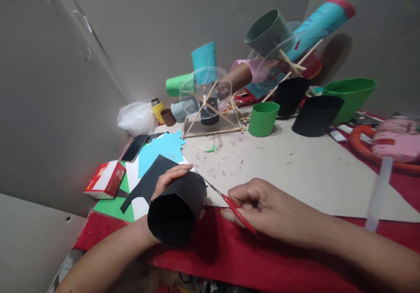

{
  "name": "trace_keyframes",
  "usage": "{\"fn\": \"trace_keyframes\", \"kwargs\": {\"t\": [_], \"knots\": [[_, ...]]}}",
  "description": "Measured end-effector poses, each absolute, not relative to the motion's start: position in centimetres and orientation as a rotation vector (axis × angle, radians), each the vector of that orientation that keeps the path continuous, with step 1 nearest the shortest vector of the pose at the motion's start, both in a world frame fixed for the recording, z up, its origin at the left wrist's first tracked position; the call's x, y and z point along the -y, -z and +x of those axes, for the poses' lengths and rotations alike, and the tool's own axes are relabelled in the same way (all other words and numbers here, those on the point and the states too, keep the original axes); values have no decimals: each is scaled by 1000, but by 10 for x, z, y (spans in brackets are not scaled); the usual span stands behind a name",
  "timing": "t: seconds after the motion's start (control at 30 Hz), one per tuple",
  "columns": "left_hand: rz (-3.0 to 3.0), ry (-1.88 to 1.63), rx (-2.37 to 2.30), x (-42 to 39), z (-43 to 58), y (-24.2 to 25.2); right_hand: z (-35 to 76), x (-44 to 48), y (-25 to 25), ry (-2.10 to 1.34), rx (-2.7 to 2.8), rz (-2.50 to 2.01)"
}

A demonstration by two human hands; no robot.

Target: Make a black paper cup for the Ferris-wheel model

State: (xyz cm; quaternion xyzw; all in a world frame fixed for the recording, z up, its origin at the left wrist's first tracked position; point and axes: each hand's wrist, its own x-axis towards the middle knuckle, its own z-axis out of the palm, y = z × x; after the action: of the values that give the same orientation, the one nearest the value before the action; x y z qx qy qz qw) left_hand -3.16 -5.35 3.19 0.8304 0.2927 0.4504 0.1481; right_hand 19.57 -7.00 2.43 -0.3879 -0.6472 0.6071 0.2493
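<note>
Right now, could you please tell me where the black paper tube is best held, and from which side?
Hold the black paper tube around its middle wall, from the left, as the left hand does: its open mouth faces the camera, and the scissors in the right hand meet its far edge from the right.

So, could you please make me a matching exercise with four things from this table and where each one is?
Things
1. black paper tube
2. red scissors
3. red and white box
4. small green cup

Places
A. standing on the pale board, right of the stick frame
B. in the right hand
C. at the left, touching the green sheet
D. in the left hand

Pairs: 1-D, 2-B, 3-C, 4-A
</note>
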Motion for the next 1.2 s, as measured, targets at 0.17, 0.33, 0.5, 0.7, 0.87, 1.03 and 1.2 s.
{"fn": "trace_keyframes", "kwargs": {"t": [0.17,0.33,0.5,0.7,0.87,1.03,1.2], "knots": [[2375,-1276,-827,53,-31,-36,194,70,-27,-1647,1768,-1086],[2353,-1247,-807,54,-33,-36,193,70,-26,-1617,1769,-1097],[2119,-1117,-907,53,-36,-36,194,69,-27,-1461,1708,-1105],[1633,-700,-950,41,-34,-33,200,72,-26,-1257,1565,-982],[1663,-547,-835,36,-34,-30,205,77,-26,-987,1612,-820],[1707,-457,-648,42,-35,-31,199,82,-29,-855,1758,-757],[1693,-493,-658,43,-38,-29,196,83,-27,-696,1772,-792]]}}
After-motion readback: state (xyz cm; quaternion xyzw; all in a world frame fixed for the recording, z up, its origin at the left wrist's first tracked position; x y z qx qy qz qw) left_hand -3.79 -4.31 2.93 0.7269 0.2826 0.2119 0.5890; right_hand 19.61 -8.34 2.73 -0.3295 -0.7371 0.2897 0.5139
